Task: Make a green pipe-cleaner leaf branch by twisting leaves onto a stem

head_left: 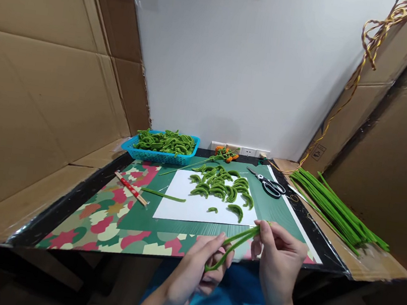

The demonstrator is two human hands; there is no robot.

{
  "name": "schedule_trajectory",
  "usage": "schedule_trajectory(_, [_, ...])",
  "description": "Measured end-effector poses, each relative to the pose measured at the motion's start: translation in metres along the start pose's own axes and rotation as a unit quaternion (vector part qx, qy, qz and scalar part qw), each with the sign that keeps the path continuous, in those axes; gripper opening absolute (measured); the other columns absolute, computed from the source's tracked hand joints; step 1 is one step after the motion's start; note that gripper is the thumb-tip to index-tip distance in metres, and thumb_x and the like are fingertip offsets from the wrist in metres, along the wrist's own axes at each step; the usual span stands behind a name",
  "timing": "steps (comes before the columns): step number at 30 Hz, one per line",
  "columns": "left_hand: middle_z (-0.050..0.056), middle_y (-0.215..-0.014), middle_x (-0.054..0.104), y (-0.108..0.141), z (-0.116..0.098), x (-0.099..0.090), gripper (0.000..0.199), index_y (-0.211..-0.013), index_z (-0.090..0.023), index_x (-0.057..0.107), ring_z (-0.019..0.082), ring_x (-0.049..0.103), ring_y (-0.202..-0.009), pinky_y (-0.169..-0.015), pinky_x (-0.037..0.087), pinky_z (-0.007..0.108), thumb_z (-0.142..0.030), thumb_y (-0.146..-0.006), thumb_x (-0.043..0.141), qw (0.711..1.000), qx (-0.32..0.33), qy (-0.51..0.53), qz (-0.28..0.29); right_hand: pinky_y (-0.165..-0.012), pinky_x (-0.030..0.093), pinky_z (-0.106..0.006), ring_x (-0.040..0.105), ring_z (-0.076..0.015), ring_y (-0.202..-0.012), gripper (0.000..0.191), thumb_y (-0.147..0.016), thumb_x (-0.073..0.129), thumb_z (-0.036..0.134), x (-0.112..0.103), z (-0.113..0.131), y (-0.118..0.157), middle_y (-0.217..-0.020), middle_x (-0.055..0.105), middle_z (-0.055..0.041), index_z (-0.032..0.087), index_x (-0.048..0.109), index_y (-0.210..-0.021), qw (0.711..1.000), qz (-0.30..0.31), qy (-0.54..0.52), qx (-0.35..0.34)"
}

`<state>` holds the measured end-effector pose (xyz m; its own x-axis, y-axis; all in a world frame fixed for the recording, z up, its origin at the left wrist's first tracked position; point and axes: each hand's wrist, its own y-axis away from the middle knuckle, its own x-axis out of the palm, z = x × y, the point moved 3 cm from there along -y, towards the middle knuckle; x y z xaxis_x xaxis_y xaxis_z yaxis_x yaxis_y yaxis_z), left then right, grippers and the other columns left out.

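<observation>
A green fuzzy stem [238, 239], bent into a long loop, stretches between my two hands above the table's front edge. My left hand [200, 264] is closed on its rounded left end. The fingertips of my right hand [278, 252] pinch its other end. Beyond my hands, a white sheet [176, 211] bears several curled green pieces [218, 190], with one small piece [212, 209] lying apart near its front. A single straight green stem [164, 195] crosses the sheet's left edge.
A blue basket [158, 156] full of green pieces stands at the back left. Orange flowers [230, 155] lie at the back, black-handled scissors [273, 187] right of the sheet, and red-wrapped chopsticks [130, 188] at left. Long green stems [338, 210] lie far right, beside a cardboard wall [406, 149].
</observation>
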<state>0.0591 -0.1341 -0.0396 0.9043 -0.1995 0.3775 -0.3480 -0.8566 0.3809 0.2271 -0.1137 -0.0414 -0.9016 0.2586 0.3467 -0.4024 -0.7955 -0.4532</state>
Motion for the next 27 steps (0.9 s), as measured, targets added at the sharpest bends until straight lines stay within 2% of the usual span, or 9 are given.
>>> schedule_trajectory(2, [-0.006, -0.07, 0.053, 0.002, -0.001, 0.003, 0.064, -0.092, -0.017, 0.061, 0.002, 0.019, -0.048, -0.043, 0.003, 0.017, -0.071, -0.071, 0.089, 0.998, -0.044, 0.037, -0.003, -0.04, 0.045, -0.023, 0.055, -0.0103, -0.041, 0.009, -0.095, 0.081, 0.025, -0.001, 0.005, 0.001, -0.059, 0.062, 0.0035, 0.019, 0.086, -0.091, 1.0, 0.009, -0.011, -0.016])
schedule_trajectory(7, [-0.011, -0.053, 0.031, 0.006, -0.004, 0.011, 0.064, -0.07, -0.019, 0.05, 0.002, 0.011, -0.044, -0.041, 0.0, 0.018, -0.076, -0.079, 0.078, 0.994, -0.072, 0.028, 0.079, -0.043, 0.044, -0.024, 0.058, -0.0106, -0.044, 0.008, -0.096, 0.08, 0.017, -0.002, 0.015, 0.004, -0.061, 0.061, 0.0042, 0.021, 0.087, -0.097, 0.998, 0.024, -0.011, -0.05])
schedule_trajectory(13, [-0.012, -0.057, 0.031, 0.006, 0.001, 0.014, 0.058, -0.08, -0.022, 0.045, 0.005, 0.009, -0.047, -0.042, 0.003, 0.018, -0.073, -0.089, 0.072, 0.99, -0.01, -0.017, 0.142, -0.04, 0.043, -0.022, 0.054, -0.0087, -0.042, 0.008, -0.097, 0.079, 0.019, -0.004, 0.012, 0.002, -0.06, 0.06, 0.0043, 0.02, 0.087, -0.095, 0.999, 0.001, -0.012, -0.05])
schedule_trajectory(16, [-0.011, -0.058, 0.03, 0.007, 0.005, 0.016, 0.062, -0.079, -0.022, 0.046, 0.006, 0.013, -0.049, -0.043, 0.005, 0.019, -0.08, -0.094, 0.061, 0.99, 0.005, -0.051, 0.132, -0.04, 0.042, -0.022, 0.052, -0.0086, -0.042, 0.006, -0.095, 0.082, 0.022, -0.007, 0.012, -0.001, -0.059, 0.061, 0.0038, 0.019, 0.087, -0.093, 0.999, -0.019, -0.02, -0.042])
schedule_trajectory(22, [-0.011, -0.058, 0.029, 0.007, 0.01, 0.019, 0.061, -0.079, -0.023, 0.042, 0.007, 0.013, -0.049, -0.044, 0.008, 0.023, -0.08, -0.099, 0.055, 0.988, 0.033, -0.074, 0.133, -0.039, 0.041, -0.022, 0.051, -0.0087, -0.04, 0.005, -0.093, 0.084, 0.022, -0.009, 0.014, -0.001, -0.057, 0.061, 0.004, 0.018, 0.087, -0.09, 0.997, -0.046, -0.006, -0.061])
schedule_trajectory(27, [-0.006, -0.064, 0.037, 0.006, 0.012, 0.015, 0.061, -0.075, -0.021, 0.044, 0.009, 0.029, -0.054, -0.049, 0.022, 0.024, -0.075, -0.104, 0.051, 0.975, 0.138, -0.17, 0.043, -0.04, 0.044, -0.023, 0.052, -0.0094, -0.039, 0.004, -0.091, 0.086, 0.022, -0.007, 0.009, 0.002, -0.056, 0.06, 0.0049, 0.018, 0.087, -0.091, 0.994, -0.089, -0.005, -0.068])
